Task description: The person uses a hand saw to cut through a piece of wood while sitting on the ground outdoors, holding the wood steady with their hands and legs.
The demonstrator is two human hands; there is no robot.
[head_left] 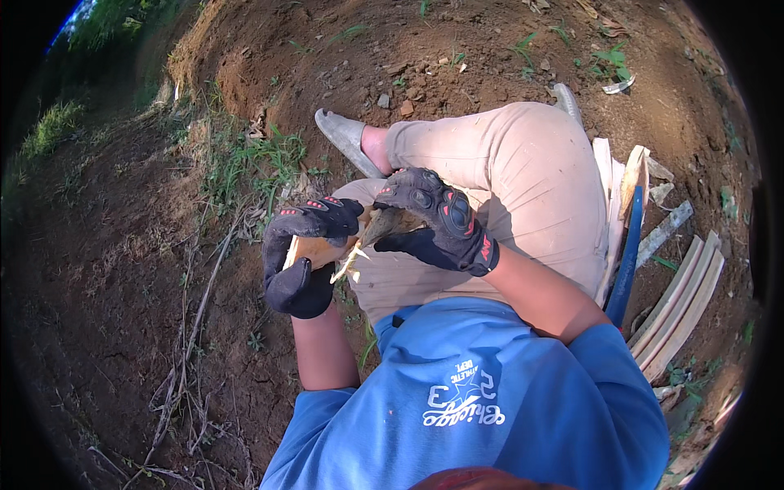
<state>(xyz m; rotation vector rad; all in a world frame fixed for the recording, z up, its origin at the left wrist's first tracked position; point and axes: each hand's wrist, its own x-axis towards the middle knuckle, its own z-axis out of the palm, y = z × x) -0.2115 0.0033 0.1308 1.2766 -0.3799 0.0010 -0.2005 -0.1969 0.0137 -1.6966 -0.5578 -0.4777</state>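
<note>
Both my hands wear black gloves with red marks, held above my lap. My left hand (296, 261) is closed around a pale yellowish piece of wood (317, 250), thumb below and fingers over the top. Thin splinters (349, 265) stick out from the end nearer my right hand. My right hand (433, 219) curls over that end, where a dark greyish part (384, 226) shows between its fingers and thumb. Whether that part is bark or a separate thing I cannot make out.
Beside my leg on the right, a long blue tool or handle (627, 257) lies against split wood (603, 171). Several pale wooden strips (679, 306) rest behind it. Bare brown soil (269, 49) surrounds me, with grass tufts (257, 167) and dry vines (192, 327) at left.
</note>
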